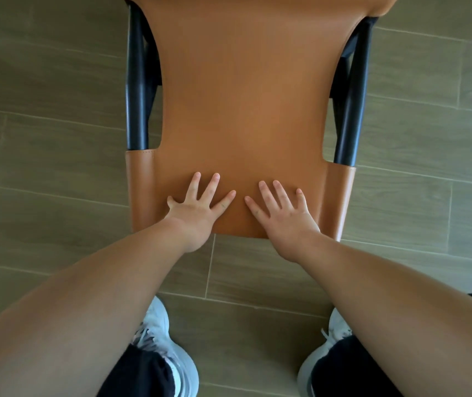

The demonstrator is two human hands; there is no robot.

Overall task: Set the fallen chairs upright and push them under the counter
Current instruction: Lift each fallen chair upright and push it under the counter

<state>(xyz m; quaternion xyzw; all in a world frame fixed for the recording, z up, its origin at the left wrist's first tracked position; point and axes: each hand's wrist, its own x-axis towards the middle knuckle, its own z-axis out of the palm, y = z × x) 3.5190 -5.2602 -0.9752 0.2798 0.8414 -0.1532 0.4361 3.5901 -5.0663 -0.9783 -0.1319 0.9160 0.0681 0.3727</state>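
A chair (243, 96) with a tan leather backrest and black frame tubes fills the upper middle of the head view, seen from straight above. My left hand (197, 207) lies flat on the near end of the leather, fingers spread and straight. My right hand (282, 213) rests flat beside it, just to the right, fingers also straight. Both palms sit at the chair's near edge. The chair's seat and legs are out of view, and I cannot tell whether it lies flat or stands tilted.
Grey-brown wood-look floor tiles (42, 173) surround the chair on all sides. My two feet in white sneakers (160, 339) and dark trousers stand just behind the chair's near edge. No counter shows in this view.
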